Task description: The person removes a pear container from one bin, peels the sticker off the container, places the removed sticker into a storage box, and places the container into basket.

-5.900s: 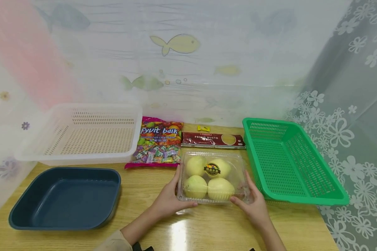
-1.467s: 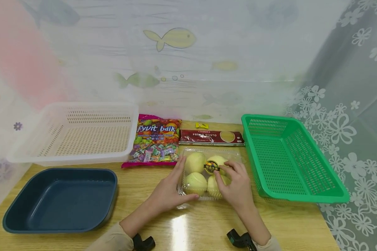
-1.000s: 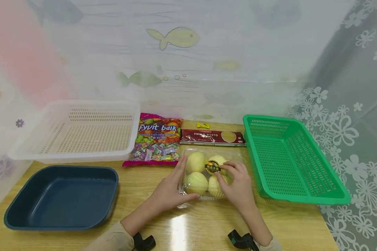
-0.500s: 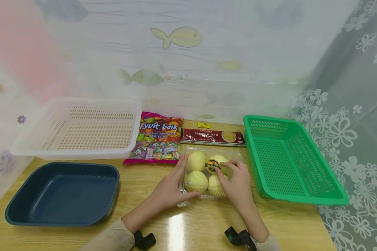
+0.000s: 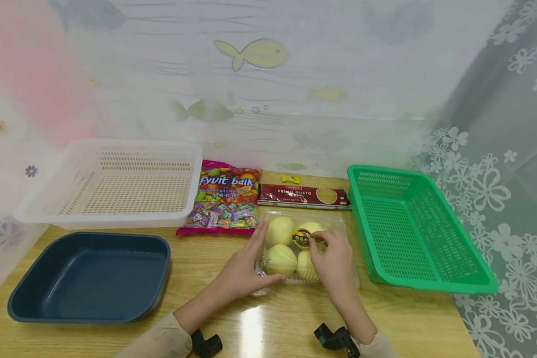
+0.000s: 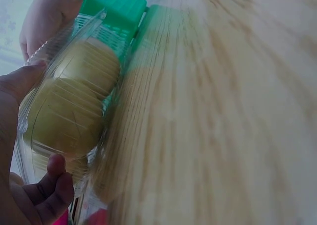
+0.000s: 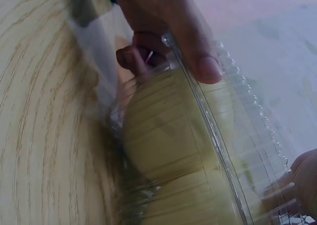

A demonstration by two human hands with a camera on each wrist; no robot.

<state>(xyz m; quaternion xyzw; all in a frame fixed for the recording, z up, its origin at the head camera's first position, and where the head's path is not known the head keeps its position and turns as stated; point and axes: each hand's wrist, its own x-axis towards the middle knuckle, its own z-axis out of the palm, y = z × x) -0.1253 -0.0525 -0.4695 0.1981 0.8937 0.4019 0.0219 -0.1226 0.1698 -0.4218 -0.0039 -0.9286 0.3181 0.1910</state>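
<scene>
A clear plastic clamshell box (image 5: 346, 223) holding several pale yellow-green fruits (image 5: 280, 261) sits on the table, its lid down. My left hand (image 5: 239, 273) grips the box's left side, thumb along the near edge; in the left wrist view its fingertips (image 6: 57, 165) curl against the ribbed wall. A round black-and-gold sticker (image 5: 301, 238) is on the lid. At its right edge my right hand (image 5: 333, 258) pinches with thumb and forefinger, covering that part of the sticker. The lid's rim (image 7: 213, 131) shows close up in the right wrist view.
Behind the box lie a candy bag (image 5: 225, 199), a red spaghetti packet (image 5: 302, 196) and a small yellow wrapped piece (image 5: 291, 179). A green basket (image 5: 434, 286) stands right, a white basket (image 5: 116, 219) back left, a dark blue basin (image 5: 89, 318) front left.
My right hand has gone from the box's right side to the sticker on the lid. In the last half second its fingers have drawn together at the sticker's edge. The left hand keeps its place.
</scene>
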